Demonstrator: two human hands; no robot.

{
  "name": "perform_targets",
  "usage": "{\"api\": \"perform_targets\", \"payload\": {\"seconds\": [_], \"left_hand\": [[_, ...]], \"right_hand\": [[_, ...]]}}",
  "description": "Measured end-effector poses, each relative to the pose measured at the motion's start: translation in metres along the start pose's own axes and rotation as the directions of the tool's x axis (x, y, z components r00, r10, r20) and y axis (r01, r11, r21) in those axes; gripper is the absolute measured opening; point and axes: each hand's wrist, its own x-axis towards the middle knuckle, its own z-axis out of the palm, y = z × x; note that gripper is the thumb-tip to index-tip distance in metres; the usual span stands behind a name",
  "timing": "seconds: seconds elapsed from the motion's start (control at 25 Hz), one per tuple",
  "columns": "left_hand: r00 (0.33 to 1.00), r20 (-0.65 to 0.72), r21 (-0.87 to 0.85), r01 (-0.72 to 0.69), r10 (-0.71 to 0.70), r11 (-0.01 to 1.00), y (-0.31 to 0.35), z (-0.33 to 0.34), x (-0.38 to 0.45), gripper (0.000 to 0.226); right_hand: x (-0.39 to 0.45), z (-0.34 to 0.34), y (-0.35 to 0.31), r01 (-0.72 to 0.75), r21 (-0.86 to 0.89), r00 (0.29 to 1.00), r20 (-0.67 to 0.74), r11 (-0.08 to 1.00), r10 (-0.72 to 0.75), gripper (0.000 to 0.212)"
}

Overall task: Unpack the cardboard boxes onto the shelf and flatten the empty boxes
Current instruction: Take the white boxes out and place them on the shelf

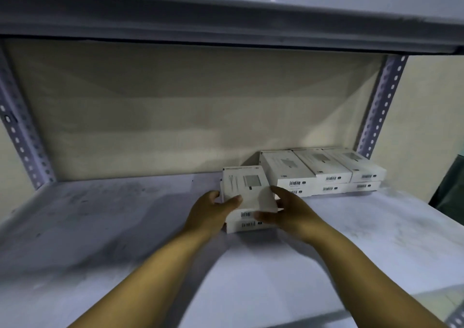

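Observation:
A stack of two small white product boxes (247, 187) with barcode labels sits on the white metal shelf (100, 227). My left hand (213, 211) grips the stack's left side, thumb on the top box. My right hand (286, 209) grips its right side, thumb across the front. Right behind it, several more of the same white boxes (324, 169) lie in two layers against the back wall. No cardboard carton is in view.
The shelf above (226, 21) hangs low over the space. Perforated uprights stand at the back left (22, 137) and back right (379, 112). A dark green object (452, 184) is beyond the shelf's right end.

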Motion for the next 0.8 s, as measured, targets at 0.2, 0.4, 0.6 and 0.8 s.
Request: {"api": "perform_targets", "payload": {"seconds": [0.2, 0.4, 0.6, 0.8], "left_hand": [[0.987, 0.088, -0.013, -0.131, 0.131, 0.991, -0.005, 0.007, 0.008, 0.062], [0.972, 0.030, 0.121, -0.234, 0.232, 0.965, -0.009, 0.017, 0.020, 0.066], [0.967, -0.016, 0.138, -0.249, 0.253, 0.959, -0.006, 0.032, 0.037, 0.066], [0.964, -0.067, 0.182, -0.242, 0.257, 0.953, -0.008, 0.041, 0.052, 0.068]], "right_hand": [[0.016, -0.012, 0.008, 0.036, -0.333, 0.998, -0.027, 0.942, -0.048, 0.074], [0.033, -0.020, 0.012, 0.092, -0.576, 0.980, -0.092, 0.813, -0.176, 0.064], [0.049, -0.025, 0.024, 0.097, -0.876, 0.908, -0.117, 0.473, -0.403, 0.051], [0.065, -0.030, 0.029, 0.114, -0.940, 0.849, -0.075, 0.321, -0.523, 0.057]]}}
